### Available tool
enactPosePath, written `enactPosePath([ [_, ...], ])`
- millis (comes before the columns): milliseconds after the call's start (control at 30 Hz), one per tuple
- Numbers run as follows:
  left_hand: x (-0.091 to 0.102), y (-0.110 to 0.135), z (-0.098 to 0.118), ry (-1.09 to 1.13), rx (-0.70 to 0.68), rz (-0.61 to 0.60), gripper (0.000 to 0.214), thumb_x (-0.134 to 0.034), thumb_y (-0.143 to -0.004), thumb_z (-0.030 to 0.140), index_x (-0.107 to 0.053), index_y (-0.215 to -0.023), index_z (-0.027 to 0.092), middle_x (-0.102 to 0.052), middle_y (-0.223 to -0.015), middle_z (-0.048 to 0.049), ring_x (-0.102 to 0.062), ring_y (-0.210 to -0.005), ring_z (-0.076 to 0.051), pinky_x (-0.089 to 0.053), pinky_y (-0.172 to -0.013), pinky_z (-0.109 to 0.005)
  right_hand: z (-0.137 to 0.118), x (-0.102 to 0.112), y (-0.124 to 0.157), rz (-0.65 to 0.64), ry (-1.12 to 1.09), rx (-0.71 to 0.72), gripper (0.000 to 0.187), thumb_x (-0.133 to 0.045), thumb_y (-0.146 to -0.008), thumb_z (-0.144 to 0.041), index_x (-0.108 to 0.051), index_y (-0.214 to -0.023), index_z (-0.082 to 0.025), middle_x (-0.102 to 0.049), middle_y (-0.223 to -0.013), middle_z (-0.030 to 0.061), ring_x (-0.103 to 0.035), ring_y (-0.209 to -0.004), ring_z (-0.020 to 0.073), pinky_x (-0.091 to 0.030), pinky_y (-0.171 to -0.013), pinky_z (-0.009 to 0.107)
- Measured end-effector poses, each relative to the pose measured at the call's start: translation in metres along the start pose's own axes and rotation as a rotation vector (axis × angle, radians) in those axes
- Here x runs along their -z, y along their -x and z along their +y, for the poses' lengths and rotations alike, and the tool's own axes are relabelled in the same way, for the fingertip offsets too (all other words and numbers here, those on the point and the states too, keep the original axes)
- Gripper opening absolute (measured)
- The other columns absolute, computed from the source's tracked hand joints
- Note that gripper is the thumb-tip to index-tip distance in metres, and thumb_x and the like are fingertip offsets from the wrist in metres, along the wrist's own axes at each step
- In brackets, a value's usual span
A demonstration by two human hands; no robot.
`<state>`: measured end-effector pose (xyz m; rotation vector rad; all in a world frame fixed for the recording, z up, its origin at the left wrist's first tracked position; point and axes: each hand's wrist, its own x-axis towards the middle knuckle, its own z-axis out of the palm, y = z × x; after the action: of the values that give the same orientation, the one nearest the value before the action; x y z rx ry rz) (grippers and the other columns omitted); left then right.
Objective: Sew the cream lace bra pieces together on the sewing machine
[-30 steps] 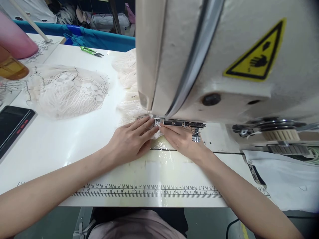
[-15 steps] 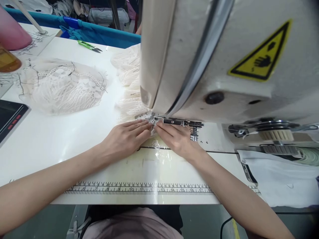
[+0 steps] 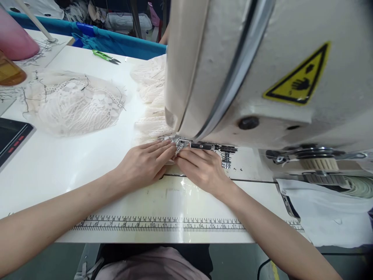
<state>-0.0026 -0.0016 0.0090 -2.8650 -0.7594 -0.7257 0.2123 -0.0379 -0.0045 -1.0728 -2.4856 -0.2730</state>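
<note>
My left hand lies flat on the white table, its fingers stretched toward the needle of the sewing machine and pressing a small piece of white lace. From the other side, my right hand has its fingertips on the same lace, just under the presser foot. The fingertips of both hands meet at the lace. Behind the needle, more white lace trails away in a long strip.
A pile of lace pieces lies at the left, green thread snips farther back. A dark control panel sits at the left edge. A ruler scale runs along the table's front edge. White cloth lies at the right.
Both hands have crept a little closer together at the needle, the right hand sliding left. The lace in front of the presser foot now shows less. The camera has shifted slightly.
</note>
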Motion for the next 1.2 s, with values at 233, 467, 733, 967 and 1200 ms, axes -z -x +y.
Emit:
enactPosePath([
  [233, 0.002, -0.002, 0.000, 0.001, 0.007, 0.014, 0.024, -0.046, -0.097, 0.020, -0.067, -0.107, 0.012, -0.072, -0.115, -0.0082, -0.069, -0.107, -0.021, -0.058, -0.095, -0.033, -0.003, 0.001, -0.003, 0.015, 0.025, -0.054, 0.021, -0.050, -0.089, -0.006, -0.061, -0.097, -0.021, -0.069, -0.088, -0.0030, -0.059, -0.078, 0.0106, -0.041, -0.066, 0.026],
  [467, 0.004, -0.005, 0.001, 0.020, 0.048, 0.009, 0.029, -0.041, -0.101, 0.023, -0.068, -0.095, 0.012, -0.074, -0.108, -0.0071, -0.071, -0.103, -0.019, -0.059, -0.092, -0.031, -0.002, 0.002, -0.006, 0.018, -0.110, -0.118, 0.012, -0.056, -0.094, -0.028, -0.061, -0.101, -0.019, -0.070, -0.090, -0.0010, -0.062, -0.081, 0.0106, -0.045, -0.069, 0.023],
  [733, 0.001, 0.002, -0.002, 0.014, 0.002, -0.004, 0.032, -0.047, -0.094, 0.023, -0.064, -0.117, 0.009, -0.070, -0.118, -0.0118, -0.067, -0.111, -0.024, -0.058, -0.096, -0.036, -0.002, 0.003, -0.006, 0.033, -0.126, -0.083, 0.015, -0.054, -0.090, -0.011, -0.065, -0.089, -0.021, -0.070, -0.088, -0.0048, -0.061, -0.079, 0.0075, -0.043, -0.066, 0.023],
  [967, -0.001, 0.007, -0.009, 0.036, -0.031, -0.046, 0.038, -0.047, -0.090, 0.020, -0.065, -0.124, 0.015, -0.066, -0.126, -0.0074, -0.061, -0.121, -0.023, -0.053, -0.103, -0.037, -0.007, 0.005, -0.003, 0.002, -0.066, -0.090, 0.024, -0.052, -0.088, -0.005, -0.065, -0.095, -0.024, -0.072, -0.093, -0.0053, -0.061, -0.085, 0.0098, -0.043, -0.070, 0.026],
  [1200, -0.002, 0.006, -0.007, -0.008, -0.040, -0.038, 0.036, -0.049, -0.091, 0.022, -0.066, -0.121, 0.011, -0.066, -0.126, -0.0111, -0.063, -0.118, -0.026, -0.056, -0.099, -0.040, -0.003, 0.004, -0.003, -0.008, -0.047, -0.062, 0.024, -0.050, -0.089, -0.005, -0.065, -0.095, -0.023, -0.071, -0.092, -0.0043, -0.061, -0.085, 0.0100, -0.042, -0.067, 0.026],
])
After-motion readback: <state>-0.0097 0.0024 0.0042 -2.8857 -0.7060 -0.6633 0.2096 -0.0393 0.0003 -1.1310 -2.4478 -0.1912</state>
